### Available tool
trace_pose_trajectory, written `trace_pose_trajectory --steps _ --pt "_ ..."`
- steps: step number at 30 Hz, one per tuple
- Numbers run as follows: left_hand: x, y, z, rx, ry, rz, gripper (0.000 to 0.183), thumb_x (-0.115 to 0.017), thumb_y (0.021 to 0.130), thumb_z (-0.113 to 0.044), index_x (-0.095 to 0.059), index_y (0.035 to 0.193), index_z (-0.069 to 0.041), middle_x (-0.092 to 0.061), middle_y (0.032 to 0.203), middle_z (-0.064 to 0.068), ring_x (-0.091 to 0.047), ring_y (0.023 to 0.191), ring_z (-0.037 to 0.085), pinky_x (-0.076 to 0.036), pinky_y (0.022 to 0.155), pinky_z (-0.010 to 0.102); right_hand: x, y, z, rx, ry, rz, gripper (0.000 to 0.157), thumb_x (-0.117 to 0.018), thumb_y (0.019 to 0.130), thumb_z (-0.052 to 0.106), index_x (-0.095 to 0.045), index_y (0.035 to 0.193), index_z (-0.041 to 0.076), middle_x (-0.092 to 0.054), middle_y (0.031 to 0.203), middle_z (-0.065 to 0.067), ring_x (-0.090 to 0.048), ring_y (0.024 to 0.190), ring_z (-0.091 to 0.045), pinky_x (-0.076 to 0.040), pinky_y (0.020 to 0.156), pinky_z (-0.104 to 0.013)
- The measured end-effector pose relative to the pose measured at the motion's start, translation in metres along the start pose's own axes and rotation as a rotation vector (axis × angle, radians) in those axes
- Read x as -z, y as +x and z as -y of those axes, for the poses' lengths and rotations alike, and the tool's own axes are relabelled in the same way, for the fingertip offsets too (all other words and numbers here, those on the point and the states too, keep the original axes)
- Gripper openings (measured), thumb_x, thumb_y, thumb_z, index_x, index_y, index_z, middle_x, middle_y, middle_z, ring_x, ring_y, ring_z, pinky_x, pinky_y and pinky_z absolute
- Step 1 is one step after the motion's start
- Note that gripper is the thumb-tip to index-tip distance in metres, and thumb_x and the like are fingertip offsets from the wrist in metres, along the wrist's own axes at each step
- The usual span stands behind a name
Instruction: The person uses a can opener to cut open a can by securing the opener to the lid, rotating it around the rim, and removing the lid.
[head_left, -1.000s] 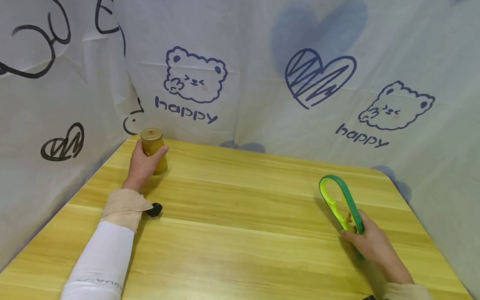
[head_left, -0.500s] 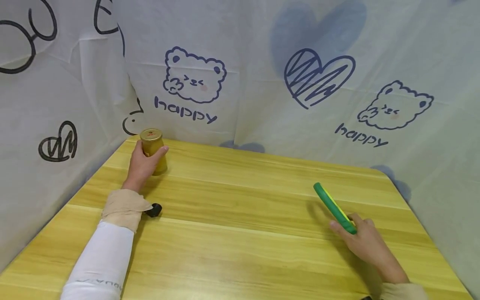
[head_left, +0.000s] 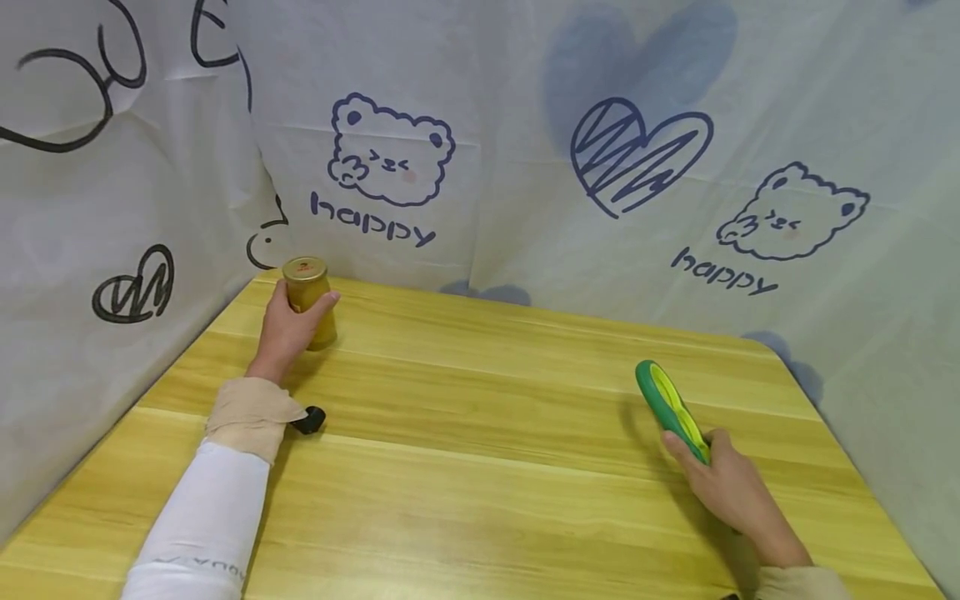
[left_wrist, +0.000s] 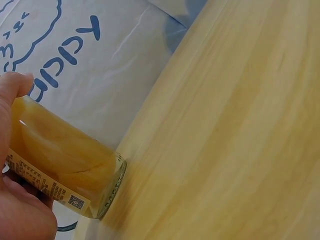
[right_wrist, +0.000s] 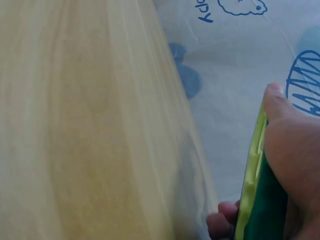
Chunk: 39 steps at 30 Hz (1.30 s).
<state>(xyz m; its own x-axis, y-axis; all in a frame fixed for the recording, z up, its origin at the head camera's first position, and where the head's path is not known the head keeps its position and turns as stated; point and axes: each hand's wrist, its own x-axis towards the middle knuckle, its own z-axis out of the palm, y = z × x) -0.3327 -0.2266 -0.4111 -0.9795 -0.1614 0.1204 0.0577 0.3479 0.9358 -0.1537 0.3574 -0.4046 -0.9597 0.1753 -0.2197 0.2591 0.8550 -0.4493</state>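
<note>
At the far left corner of the table, my left hand [head_left: 285, 329] grips a glass jar [head_left: 307, 293] with a gold lid, thumb along its right side. The jar is upright, its base down at the wood. Yellow-orange contents and a label with a square code show through the glass of the jar [left_wrist: 65, 145] in the left wrist view. Over the right part of the table, my right hand [head_left: 738, 492] holds a green jar opener [head_left: 663, 404] by its near end. The loop points away to the far left, its ridged yellow-green inner side partly visible.
The wooden table [head_left: 465, 467] spans the view, with its rounded far right corner beyond the opener. White cloth [head_left: 517, 208] with bear and heart drawings hangs right behind the table and along its left side. A small black piece [head_left: 309, 419] sits at the left cuff.
My right hand has turned the jar opener from its wide loop face to edge-on, then partly back, with the green outside now to the left. The left hand and jar stay put.
</note>
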Motion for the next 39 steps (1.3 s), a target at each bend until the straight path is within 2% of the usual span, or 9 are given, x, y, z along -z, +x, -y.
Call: trace_pose_trajectory --steps 4,8,11,15,22,31,39 --pt "0.000 0.000 0.001 0.011 0.001 0.000 0.093 -0.063 0.095 -0.063 -0.022 0.160 -0.010 -0.038 0.160 0.021 -0.041 0.144 0.039 -0.033 0.124 0.059 0.001 0.002 0.002 -0.001 0.000 -0.003 0.099 -0.033 0.101 0.075 -0.027 0.147 -0.012 -0.059 0.094 -0.020 -0.058 0.077 -0.026 -0.044 0.061 -0.034" --pt "-0.001 0.000 0.001 0.018 0.002 0.001 0.092 -0.063 0.095 -0.062 -0.022 0.161 -0.011 -0.037 0.162 0.020 -0.040 0.146 0.038 -0.032 0.125 0.059 0.000 0.003 0.003 0.028 -0.025 -0.027 0.098 -0.032 0.101 0.074 -0.023 0.154 -0.008 -0.063 0.116 -0.034 -0.066 0.095 -0.038 -0.051 0.069 -0.041" --pt "-0.001 0.001 0.000 0.020 0.005 0.008 0.091 -0.063 0.096 -0.060 -0.021 0.161 -0.012 -0.036 0.163 0.021 -0.040 0.146 0.039 -0.031 0.125 0.059 -0.001 0.003 0.003 0.048 -0.045 -0.035 0.097 -0.034 0.101 0.074 -0.023 0.156 -0.005 -0.062 0.126 -0.036 -0.067 0.104 -0.043 -0.053 0.074 -0.044" --pt "-0.003 0.000 -0.001 0.025 0.009 0.023 0.090 -0.063 0.097 -0.057 -0.021 0.162 -0.012 -0.035 0.164 0.021 -0.039 0.147 0.040 -0.030 0.126 0.059 -0.002 0.002 0.003 0.053 -0.050 -0.026 0.097 -0.038 0.101 0.073 -0.024 0.157 -0.004 -0.066 0.117 -0.030 -0.066 0.094 -0.034 -0.050 0.069 -0.038" --pt "-0.003 -0.001 -0.002 0.017 0.018 0.047 0.090 -0.063 0.096 -0.059 -0.023 0.161 -0.010 -0.036 0.163 0.021 -0.039 0.146 0.040 -0.030 0.125 0.060 -0.004 0.002 0.005 0.070 -0.038 -0.075 0.091 -0.033 0.102 0.072 -0.029 0.153 -0.004 -0.066 0.117 -0.032 -0.068 0.098 -0.040 -0.053 0.072 -0.045" --pt "-0.007 -0.003 -0.006 0.022 -0.001 0.100 0.092 -0.065 0.096 -0.059 -0.021 0.162 -0.012 -0.035 0.164 0.020 -0.038 0.147 0.039 -0.029 0.126 0.059 -0.007 0.000 0.009 0.087 -0.023 -0.097 0.086 -0.039 0.103 0.068 -0.031 0.152 -0.002 -0.069 0.110 -0.029 -0.067 0.086 -0.031 -0.048 0.064 -0.035" --pt "-0.016 -0.003 -0.009 0.007 -0.004 0.145 0.093 -0.065 0.095 -0.060 -0.021 0.163 -0.014 -0.035 0.165 0.019 -0.038 0.147 0.038 -0.028 0.127 0.058 -0.008 0.000 0.009 0.088 -0.019 -0.097 0.086 -0.039 0.104 0.067 -0.030 0.153 -0.002 -0.069 0.101 -0.023 -0.063 0.077 -0.024 -0.045 0.061 -0.033"
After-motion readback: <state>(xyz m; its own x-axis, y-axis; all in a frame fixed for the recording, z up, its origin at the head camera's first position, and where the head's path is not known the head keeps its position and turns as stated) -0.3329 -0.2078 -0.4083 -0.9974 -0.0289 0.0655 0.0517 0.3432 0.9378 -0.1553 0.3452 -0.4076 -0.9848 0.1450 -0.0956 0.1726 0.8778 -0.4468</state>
